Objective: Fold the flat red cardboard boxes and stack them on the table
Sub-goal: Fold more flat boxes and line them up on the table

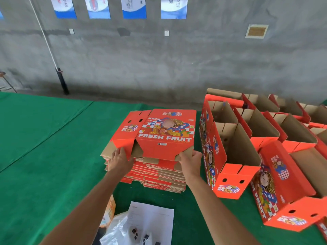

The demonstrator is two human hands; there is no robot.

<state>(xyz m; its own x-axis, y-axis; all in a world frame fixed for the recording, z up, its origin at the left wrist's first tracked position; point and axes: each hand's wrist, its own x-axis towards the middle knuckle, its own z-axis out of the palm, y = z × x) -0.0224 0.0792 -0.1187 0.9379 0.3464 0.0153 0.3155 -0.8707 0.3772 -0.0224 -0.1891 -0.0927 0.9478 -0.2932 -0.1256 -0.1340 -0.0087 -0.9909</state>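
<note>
A stack of flat red cardboard boxes [155, 175] sits in the middle of the green table [44, 138]. The top flat box [159, 133], printed "FRESH FRUIT", lies on the stack with its near edge slightly raised. My left hand [119, 160] grips its near left flap. My right hand [191, 161] grips its near right corner flap. To the right, several folded open red boxes [235, 147] stand side by side in rows, with brown insides showing.
A white sheet of paper [152, 220], a clear plastic bag [115, 230] and a small orange carton [108, 213] lie at the table's near edge. A grey concrete wall with posters rises behind the table. A dark pole [62, 80] leans at the back left.
</note>
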